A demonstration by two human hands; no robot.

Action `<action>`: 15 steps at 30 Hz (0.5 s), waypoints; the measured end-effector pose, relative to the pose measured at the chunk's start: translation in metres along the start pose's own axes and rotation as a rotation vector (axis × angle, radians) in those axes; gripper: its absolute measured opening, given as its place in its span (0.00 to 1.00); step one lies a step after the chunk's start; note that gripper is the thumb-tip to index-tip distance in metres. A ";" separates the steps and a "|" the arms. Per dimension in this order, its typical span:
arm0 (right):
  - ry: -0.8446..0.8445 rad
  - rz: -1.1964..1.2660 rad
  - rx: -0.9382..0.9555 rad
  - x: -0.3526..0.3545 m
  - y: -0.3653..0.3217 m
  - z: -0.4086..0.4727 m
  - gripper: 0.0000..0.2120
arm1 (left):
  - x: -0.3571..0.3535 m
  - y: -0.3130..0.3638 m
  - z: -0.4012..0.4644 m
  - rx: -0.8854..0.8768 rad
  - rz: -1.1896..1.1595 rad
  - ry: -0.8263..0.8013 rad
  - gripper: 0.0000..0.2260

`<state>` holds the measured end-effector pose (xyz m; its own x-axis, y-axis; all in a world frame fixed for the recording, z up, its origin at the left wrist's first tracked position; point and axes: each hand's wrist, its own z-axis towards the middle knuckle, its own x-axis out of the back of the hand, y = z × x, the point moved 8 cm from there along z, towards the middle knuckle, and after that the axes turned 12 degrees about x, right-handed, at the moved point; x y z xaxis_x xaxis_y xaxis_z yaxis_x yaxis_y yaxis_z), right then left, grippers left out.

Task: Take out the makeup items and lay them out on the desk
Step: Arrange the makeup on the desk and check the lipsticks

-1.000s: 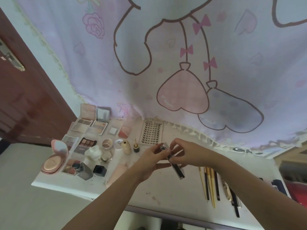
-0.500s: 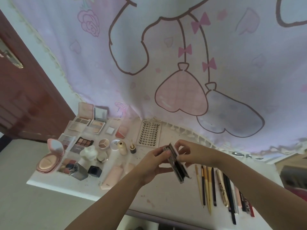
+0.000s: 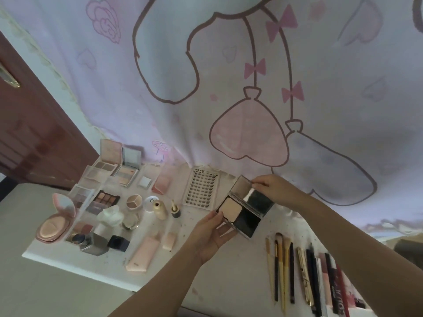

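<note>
A black powder compact (image 3: 246,208) is held above the white desk (image 3: 231,280), its lid swung open to show a beige powder pan and a mirror. My left hand (image 3: 211,234) grips its base from below. My right hand (image 3: 271,189) pinches the far corner of the lid. To the left lie several items: open eyeshadow palettes (image 3: 106,199), a pink cushion compact (image 3: 56,221), a false-lash tray (image 3: 201,188), small bottles (image 3: 160,209) and pink tubes (image 3: 143,253). To the right lies a row of brushes and pencils (image 3: 297,271).
A pink cartoon-print curtain (image 3: 229,88) hangs behind the desk. A dark red door (image 3: 29,124) stands at the left. The desk's front edge (image 3: 75,273) runs diagonally at lower left. Bare desk surface lies below the compact, between the tubes and the brushes.
The compact was closed and edge-on a second ago; its lid has swung open, my right hand lifting it back. The view has shifted slightly, with more items showing at the right.
</note>
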<state>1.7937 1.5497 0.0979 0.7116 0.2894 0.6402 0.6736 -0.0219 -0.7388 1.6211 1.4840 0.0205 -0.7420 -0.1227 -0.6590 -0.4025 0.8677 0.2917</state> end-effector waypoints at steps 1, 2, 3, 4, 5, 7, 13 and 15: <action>0.010 -0.041 0.016 0.000 -0.001 0.010 0.09 | 0.003 -0.002 0.007 0.010 -0.044 0.048 0.10; 0.014 -0.083 0.029 -0.001 -0.001 0.020 0.09 | 0.005 -0.003 0.013 0.023 -0.089 0.096 0.09; 0.012 -0.124 0.038 -0.003 0.001 0.030 0.08 | 0.007 -0.004 0.018 0.036 -0.129 0.136 0.08; 0.007 -0.164 0.048 -0.005 0.002 0.038 0.09 | 0.007 -0.004 0.024 0.050 -0.164 0.162 0.06; -0.002 -0.199 0.057 -0.007 0.002 0.046 0.10 | 0.007 -0.004 0.029 0.061 -0.197 0.179 0.06; -0.034 -0.254 0.072 -0.013 0.004 0.060 0.11 | 0.005 -0.003 0.040 0.063 -0.268 0.198 0.05; -0.075 -0.297 0.060 -0.027 0.018 0.087 0.14 | 0.009 0.006 0.065 0.044 -0.342 0.240 0.05; -0.092 -0.325 0.068 -0.030 0.021 0.092 0.14 | 0.010 0.008 0.070 0.045 -0.337 0.263 0.05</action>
<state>1.7677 1.6289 0.0435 0.4384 0.3562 0.8252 0.8452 0.1490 -0.5133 1.6477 1.5230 -0.0324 -0.6865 -0.5165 -0.5118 -0.6267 0.7773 0.0562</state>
